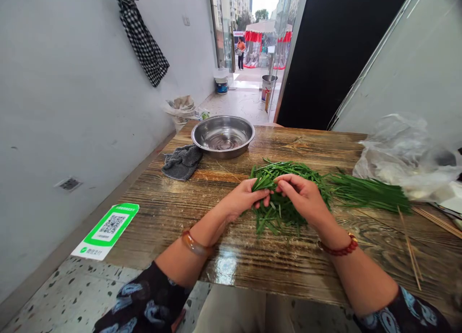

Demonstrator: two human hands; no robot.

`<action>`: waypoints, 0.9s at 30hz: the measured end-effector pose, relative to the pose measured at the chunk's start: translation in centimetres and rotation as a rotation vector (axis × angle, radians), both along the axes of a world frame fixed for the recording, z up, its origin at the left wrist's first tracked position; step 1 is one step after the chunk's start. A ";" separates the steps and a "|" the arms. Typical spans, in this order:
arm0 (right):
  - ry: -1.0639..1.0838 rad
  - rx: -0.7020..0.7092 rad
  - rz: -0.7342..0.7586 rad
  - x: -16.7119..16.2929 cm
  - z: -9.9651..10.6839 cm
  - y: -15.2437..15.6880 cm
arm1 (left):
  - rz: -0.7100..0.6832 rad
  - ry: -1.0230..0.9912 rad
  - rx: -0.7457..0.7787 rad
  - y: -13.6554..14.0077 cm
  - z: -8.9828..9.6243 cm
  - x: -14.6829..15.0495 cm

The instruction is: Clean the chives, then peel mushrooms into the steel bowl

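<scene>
My left hand (pixel 253 196) is closed around a small bunch of cut garlic chives (pixel 264 183), holding it just above a loose green pile. My right hand (pixel 300 196) meets the bunch at its right end, thumb and fingertips pinched together. What sits between those fingertips is too small to make out. Beneath both hands the pile of cut chives (pixel 285 222) spreads over the wooden table (pixel 162 222). To the right of my right hand lies a bundle of long uncut chives (pixel 371 193).
A steel basin (pixel 224 147) stands at the table's far side, a grey cloth (pixel 182 162) against it. Thin wooden skewers (pixel 410 251) and a clear plastic bag (pixel 407 152) are at the right. A green QR card (pixel 108 229) lies on the left edge. A person (pixel 240 51) stands outside.
</scene>
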State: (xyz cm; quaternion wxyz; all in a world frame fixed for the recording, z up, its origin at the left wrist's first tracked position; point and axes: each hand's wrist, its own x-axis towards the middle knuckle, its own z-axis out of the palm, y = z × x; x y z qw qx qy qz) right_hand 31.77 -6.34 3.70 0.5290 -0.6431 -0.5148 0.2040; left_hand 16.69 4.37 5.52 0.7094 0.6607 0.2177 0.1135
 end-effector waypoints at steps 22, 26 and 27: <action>0.125 0.178 -0.204 0.1 -0.2 -0.3 | 0.174 -0.141 -0.368 -0.1 0.0 0.1; -0.169 0.260 -0.134 -1.0 0.0 -0.6 | 0.137 -0.105 -0.345 -0.4 0.0 0.2; -0.272 0.278 -0.095 -1.2 0.0 -0.6 | 0.132 -0.094 -0.347 -0.4 0.0 0.2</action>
